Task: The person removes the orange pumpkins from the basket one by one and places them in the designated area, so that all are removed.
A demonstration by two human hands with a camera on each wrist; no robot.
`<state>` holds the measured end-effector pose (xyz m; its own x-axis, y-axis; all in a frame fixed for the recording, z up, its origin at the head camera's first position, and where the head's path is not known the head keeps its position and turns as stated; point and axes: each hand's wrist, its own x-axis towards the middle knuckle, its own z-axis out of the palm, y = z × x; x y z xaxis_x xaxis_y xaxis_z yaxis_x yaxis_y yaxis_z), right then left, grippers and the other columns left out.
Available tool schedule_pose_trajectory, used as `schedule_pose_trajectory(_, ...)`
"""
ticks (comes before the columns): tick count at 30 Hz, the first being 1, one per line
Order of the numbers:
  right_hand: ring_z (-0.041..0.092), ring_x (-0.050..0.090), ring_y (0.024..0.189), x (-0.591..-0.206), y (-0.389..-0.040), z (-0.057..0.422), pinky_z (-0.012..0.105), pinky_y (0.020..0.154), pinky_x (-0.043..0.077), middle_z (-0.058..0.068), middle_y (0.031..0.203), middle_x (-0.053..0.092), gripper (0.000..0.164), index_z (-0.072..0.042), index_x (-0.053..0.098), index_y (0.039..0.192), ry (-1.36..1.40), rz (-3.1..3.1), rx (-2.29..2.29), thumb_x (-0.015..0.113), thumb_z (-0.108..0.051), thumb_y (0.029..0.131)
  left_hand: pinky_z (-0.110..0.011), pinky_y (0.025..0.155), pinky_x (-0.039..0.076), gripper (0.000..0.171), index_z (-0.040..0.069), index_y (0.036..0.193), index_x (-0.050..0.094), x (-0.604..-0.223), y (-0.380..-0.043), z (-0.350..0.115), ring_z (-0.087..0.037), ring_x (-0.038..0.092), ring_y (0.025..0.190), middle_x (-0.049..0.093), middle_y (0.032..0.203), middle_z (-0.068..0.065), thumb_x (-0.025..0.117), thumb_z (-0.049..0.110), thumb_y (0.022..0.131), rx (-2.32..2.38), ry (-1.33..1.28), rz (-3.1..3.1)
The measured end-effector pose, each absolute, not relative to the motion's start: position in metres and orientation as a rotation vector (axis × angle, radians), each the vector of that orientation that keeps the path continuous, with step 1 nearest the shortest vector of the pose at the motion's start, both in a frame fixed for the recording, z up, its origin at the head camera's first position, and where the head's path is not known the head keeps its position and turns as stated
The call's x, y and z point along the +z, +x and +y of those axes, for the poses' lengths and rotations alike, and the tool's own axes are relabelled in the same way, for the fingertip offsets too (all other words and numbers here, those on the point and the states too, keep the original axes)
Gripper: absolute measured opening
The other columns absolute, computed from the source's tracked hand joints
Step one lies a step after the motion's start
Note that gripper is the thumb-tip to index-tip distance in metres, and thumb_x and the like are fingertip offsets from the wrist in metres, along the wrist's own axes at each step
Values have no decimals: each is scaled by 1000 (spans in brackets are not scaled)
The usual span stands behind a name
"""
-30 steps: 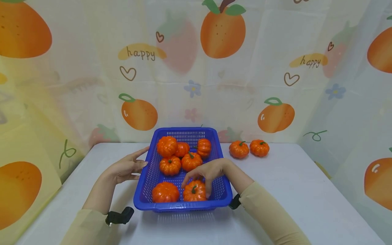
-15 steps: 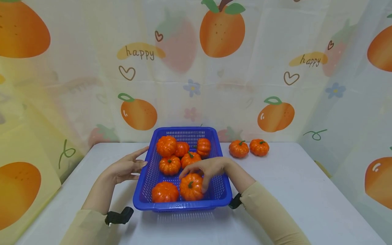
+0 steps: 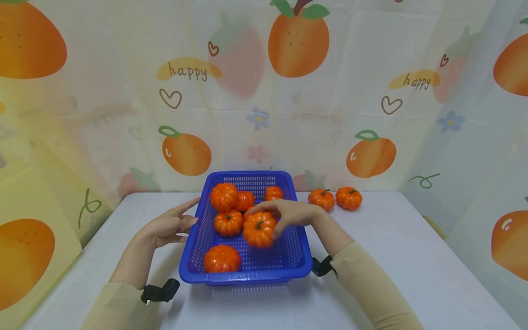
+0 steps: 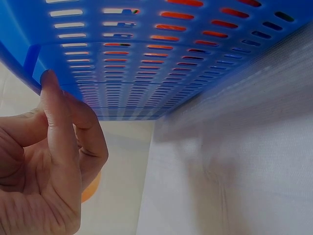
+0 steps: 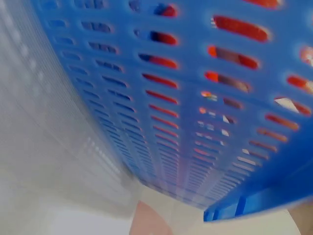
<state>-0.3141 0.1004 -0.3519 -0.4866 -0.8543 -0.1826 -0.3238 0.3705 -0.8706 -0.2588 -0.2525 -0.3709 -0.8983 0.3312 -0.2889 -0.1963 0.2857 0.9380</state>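
Note:
In the head view a blue plastic basket [image 3: 247, 277] with slotted walls stands on the white table. My right hand [image 3: 294, 212] grips a small orange pumpkin [image 3: 259, 231] with a green stem, thumb on one side and fingers on the other, over the basket's middle. At the left side my left hand [image 3: 171, 225] touches the rim, fingers spread. The left wrist view has a fingertip of the left hand [image 4: 54, 156] right at the underside of the rim. Only the basket wall [image 5: 181, 112] shows in the right wrist view; the gripping fingers are hidden behind it.
Inside the basket lie several other pumpkins, one at the front left [image 3: 222, 259] and a group toward the back [image 3: 224, 197]. Two more pumpkins, one nearer [image 3: 321, 199] and one farther right [image 3: 349, 198], sit on the table [image 3: 392, 256]. A fruit-print curtain [image 3: 288, 119] hangs behind.
My right hand has closed on the front right pumpkin and raised it off the basket floor, toward the back. My left hand and the basket have stayed in place.

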Motion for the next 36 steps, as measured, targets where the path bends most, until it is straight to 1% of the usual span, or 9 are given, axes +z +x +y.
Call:
schedule_pose_trajectory(4, 23, 48, 130, -351, -317, 107, 40, 107, 49, 3, 148, 46, 77, -24, 50, 143, -989, 1995, -1180, 76, -7, 72, -31, 80, 60, 80, 24, 160, 1, -371, -259, -253, -12, 69, 87, 68, 100, 2, 54, 22, 101, 1649, 127, 2123)
schedule_pose_trajectory(8, 25, 49, 129, -351, -321, 112, 37, 104, 50, 5, 150, 42, 77, -21, 49, 143, -953, 1990, -1307, 74, -4, 73, -31, 81, 60, 81, 24, 160, 1, -372, -259, -254, -13, 69, 88, 68, 100, 2, 55, 22, 101, 1652, 119, 2123)
schedule_pose_trajectory(12, 27, 52, 128, -349, -325, 117, 38, 103, 52, 7, 150, 43, 79, -18, 44, 147, -905, 2002, -1426, 73, -2, 75, -31, 81, 61, 81, 25, 160, 2, -373, -259, -255, -13, 69, 87, 68, 99, 2, 56, 22, 100, 1655, 101, 2127)
schedule_pose_trajectory(16, 29, 53, 128, -345, -328, 124, 39, 101, 54, 7, 151, 42, 79, -22, 42, 148, -848, 2032, -1521, 71, -1, 77, -31, 81, 60, 81, 24, 160, 1, -373, -259, -254, -13, 69, 87, 69, 99, 2, 56, 22, 100, 1655, 110, 2130)
schedule_pose_trajectory(18, 30, 52, 129, -343, -329, 128, 40, 102, 53, 8, 150, 42, 78, -24, 43, 147, -815, 2041, -1573, 71, -1, 78, -31, 81, 60, 81, 24, 160, 0, -372, -259, -254, -13, 69, 87, 69, 100, 2, 55, 22, 101, 1653, 125, 2128)
schedule_pose_trajectory(22, 31, 47, 132, -339, -330, 137, 43, 104, 52, 11, 150, 42, 78, -23, 42, 147, -749, 2061, -1679, 71, -1, 78, -31, 81, 60, 81, 24, 160, 1, -372, -259, -254, -13, 69, 87, 69, 100, 2, 56, 23, 100, 1656, 113, 2130)
schedule_pose_trajectory(25, 33, 43, 136, -339, -332, 146, 44, 106, 50, 11, 152, 38, 78, -22, 39, 149, -704, 2044, -1765, 69, 0, 80, -31, 81, 60, 81, 24, 160, 2, -373, -260, -254, -13, 69, 87, 69, 100, 2, 56, 22, 100, 1659, 108, 2132)
schedule_pose_trajectory(30, 32, 45, 135, -342, -335, 164, 36, 99, 55, 8, 157, 33, 78, -23, 35, 151, -609, 2047, -1887, 67, 2, 84, -31, 81, 60, 80, 25, 160, 4, -372, -260, -252, -13, 70, 87, 69, 100, 1, 56, 21, 100, 1660, 92, 2131)
schedule_pose_trajectory(36, 30, 49, 127, -342, -343, 187, 28, 87, 59, 12, 156, 31, 79, -23, 34, 152, -448, 2093, -2014, 66, 3, 85, -32, 82, 60, 80, 24, 160, 2, -372, -259, -253, -13, 69, 87, 69, 100, 2, 55, 21, 101, 1654, 98, 2134)
